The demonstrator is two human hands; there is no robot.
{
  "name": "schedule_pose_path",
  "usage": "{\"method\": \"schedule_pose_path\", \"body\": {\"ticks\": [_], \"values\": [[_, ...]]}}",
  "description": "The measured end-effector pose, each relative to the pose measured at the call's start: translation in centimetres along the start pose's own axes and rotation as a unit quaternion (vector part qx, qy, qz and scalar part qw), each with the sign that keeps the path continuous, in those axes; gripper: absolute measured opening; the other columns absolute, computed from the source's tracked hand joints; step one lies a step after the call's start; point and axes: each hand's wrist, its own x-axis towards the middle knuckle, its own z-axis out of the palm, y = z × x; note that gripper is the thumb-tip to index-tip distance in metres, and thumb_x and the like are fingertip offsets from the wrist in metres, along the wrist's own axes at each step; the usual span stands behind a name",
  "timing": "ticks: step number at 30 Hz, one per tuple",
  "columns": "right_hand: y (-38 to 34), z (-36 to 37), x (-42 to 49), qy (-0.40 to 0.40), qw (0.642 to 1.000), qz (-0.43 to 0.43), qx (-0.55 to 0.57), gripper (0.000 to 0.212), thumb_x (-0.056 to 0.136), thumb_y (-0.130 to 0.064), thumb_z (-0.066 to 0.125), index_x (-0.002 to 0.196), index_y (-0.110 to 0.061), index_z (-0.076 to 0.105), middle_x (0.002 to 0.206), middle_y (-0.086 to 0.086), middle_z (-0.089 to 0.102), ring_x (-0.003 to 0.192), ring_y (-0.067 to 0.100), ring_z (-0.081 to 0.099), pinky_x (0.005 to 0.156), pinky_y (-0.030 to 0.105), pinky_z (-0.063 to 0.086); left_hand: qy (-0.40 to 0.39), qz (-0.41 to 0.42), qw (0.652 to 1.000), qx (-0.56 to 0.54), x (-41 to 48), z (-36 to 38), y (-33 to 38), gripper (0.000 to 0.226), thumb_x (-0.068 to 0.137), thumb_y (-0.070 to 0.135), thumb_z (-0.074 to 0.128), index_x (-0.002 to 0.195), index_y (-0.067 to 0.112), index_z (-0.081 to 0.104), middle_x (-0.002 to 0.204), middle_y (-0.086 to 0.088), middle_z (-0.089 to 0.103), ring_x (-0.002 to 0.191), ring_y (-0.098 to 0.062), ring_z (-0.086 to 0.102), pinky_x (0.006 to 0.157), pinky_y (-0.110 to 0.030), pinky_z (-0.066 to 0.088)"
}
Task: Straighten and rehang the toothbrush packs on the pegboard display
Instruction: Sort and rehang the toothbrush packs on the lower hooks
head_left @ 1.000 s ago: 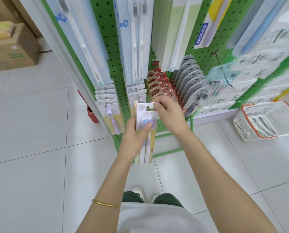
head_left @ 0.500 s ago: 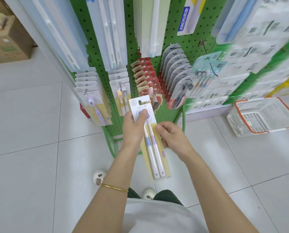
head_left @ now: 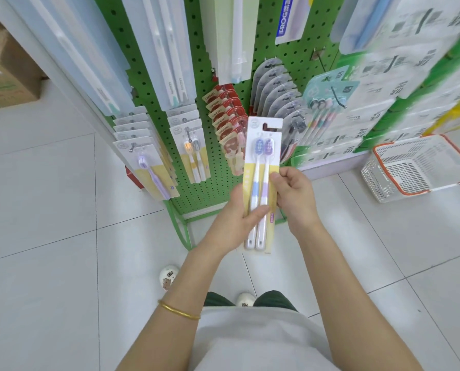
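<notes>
A twin toothbrush pack (head_left: 262, 145), white and yellow card with a blue and a purple brush, is held upright in front of the green pegboard (head_left: 194, 84), off any hook. My left hand (head_left: 239, 220) grips its lower part, thumb across the handles. My right hand (head_left: 294, 196) pinches the pack's right edge at mid-height. On the pegboard hang a similar yellow-and-grey twin pack (head_left: 192, 148), a row of single purple-brush packs (head_left: 150, 162), red packs (head_left: 227, 121) and grey packs (head_left: 279, 95).
A white and orange shopping basket (head_left: 421, 167) sits on the tiled floor at the right. A cardboard box (head_left: 6, 73) stands at the far left. The display's green base frame (head_left: 182, 223) juts out near my feet. More packs hang on the right-hand rack (head_left: 400, 84).
The pack came off the peg and toward me. My left hand slid from its top down to the handles; my right hand moved from the hook to the pack's right edge.
</notes>
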Motion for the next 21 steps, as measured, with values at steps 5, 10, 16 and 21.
{"method": "schedule_pose_path", "body": {"ticks": [5, 10, 16, 21], "values": [[-0.6, -0.9, 0.6, 0.058, 0.998, -0.020, 0.031, 0.016, 0.095, -0.011, 0.052, 0.080, -0.016, 0.056, 0.069, -0.002, 0.060, 0.064, 0.015, 0.054, 0.069, 0.036, 0.045, -0.068, -0.023, 0.996, 0.057, -0.4, 0.1, -0.2, 0.084, 0.081, 0.025, 0.074, 0.145, 0.025, 0.021, 0.129, 0.009, 0.047, 0.117, -0.009, 0.046, 0.093, -0.026, 0.038], [-1.0, -1.8, 1.3, 0.135, 0.990, -0.038, 0.034, 0.019, 0.096, -0.014, 0.051, 0.078, -0.018, 0.052, 0.065, -0.002, 0.052, 0.059, 0.012, 0.045, 0.061, 0.031, 0.040, -0.070, -0.017, 0.993, 0.092, -0.7, 0.9, -0.3, 0.120, 0.072, 0.027, 0.082, 0.147, 0.044, -0.010, 0.157, 0.012, 0.014, 0.137, -0.011, 0.030, 0.105, -0.040, 0.041], [-1.6, -1.8, 0.8, 0.127, 0.989, -0.046, 0.056, 0.017, 0.096, -0.012, 0.048, 0.080, -0.016, 0.050, 0.062, -0.003, 0.048, 0.051, 0.007, 0.040, 0.052, 0.023, 0.035, 0.007, 0.036, 0.967, 0.252, -0.9, 1.5, 1.5, 0.102, 0.076, 0.030, 0.075, 0.150, 0.032, 0.003, 0.136, -0.001, 0.028, 0.124, -0.020, 0.036, 0.095, -0.036, 0.040], [-1.9, -1.6, -0.4, 0.040, 0.995, -0.047, 0.082, 0.018, 0.100, -0.027, 0.045, 0.091, -0.018, 0.059, 0.079, 0.003, 0.060, 0.059, 0.009, 0.056, 0.052, 0.022, 0.045, -0.033, -0.010, 0.992, 0.117, -0.9, 0.7, 2.0, 0.084, 0.083, 0.004, 0.054, 0.148, 0.031, 0.010, 0.139, 0.000, 0.033, 0.116, -0.020, 0.044, 0.087, -0.023, 0.043]]}}
